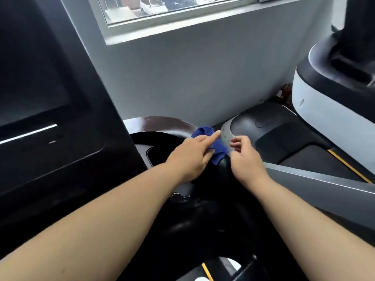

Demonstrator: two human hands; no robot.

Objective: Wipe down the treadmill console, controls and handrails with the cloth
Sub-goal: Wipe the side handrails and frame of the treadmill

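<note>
Left hand (190, 157) around blue cloth (203, 132)

The cloth (205, 132) is soft blue fabric, matt and crumpled. The console (85, 142) looks like black plastic, smooth and highly glossy, catching streaks of light; its screen (30, 78) is dark and glassy. The tray (162, 136) beside it has the same shiny black finish. The handrail (324, 180) is grey with a satin, metal-like sheen. The next machine's shell (316, 112) is smooth, glossy white plastic, and its cover (263, 122) is dark grey and matt. The wall (203, 67) is matt paint.
</note>
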